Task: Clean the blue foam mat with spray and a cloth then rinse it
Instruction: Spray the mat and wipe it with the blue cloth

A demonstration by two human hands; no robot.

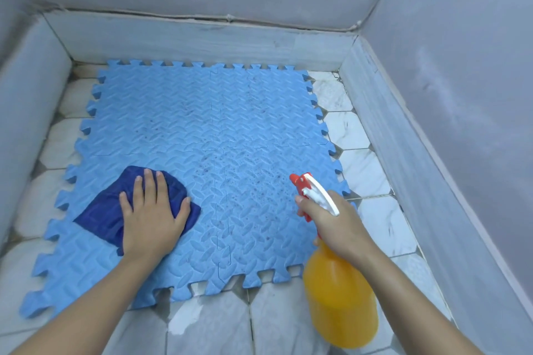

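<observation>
Foam mat lies flat on the tiled floor, boxed in by low ledges on three sides. Left hand presses flat, fingers spread, on the dark blue cloth at the mat's near-left. Right hand is wrapped round the neck of the orange spray bottle, nozzle aimed at speckled dirt mid-mat. It looks light and floppy; lift by a jigsaw edge. Open room is tight, widest along the right strip.
</observation>
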